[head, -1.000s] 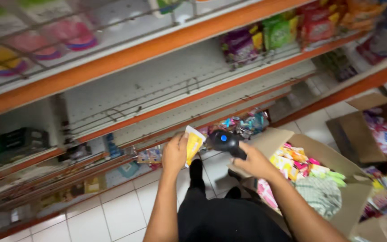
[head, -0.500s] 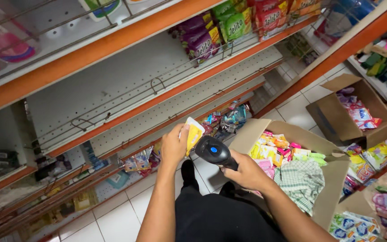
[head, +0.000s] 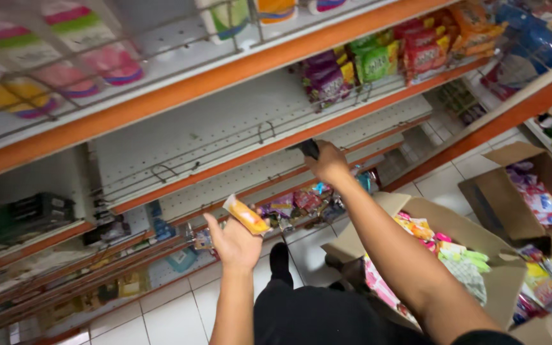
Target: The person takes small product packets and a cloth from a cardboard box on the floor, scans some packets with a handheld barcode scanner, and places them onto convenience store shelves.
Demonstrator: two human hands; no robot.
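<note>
Orange-and-yellow plastic snack packet [head: 246, 215] is pinched in the left hand [head: 234, 243] below the orange-edged metal shelf [head: 225, 83]; a black scanner [head: 308, 149] is clasped by the right hand [head: 328, 163] against it, packet not yet shelved.

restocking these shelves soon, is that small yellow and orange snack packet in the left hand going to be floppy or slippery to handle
The small yellow and orange snack packet is probably light: the left hand pinches it by the fingertips alone. It stands out straight beyond the fingers, so likely fairly stiff. Its wrapper looks glossy, so it may be somewhat slippery.
</note>
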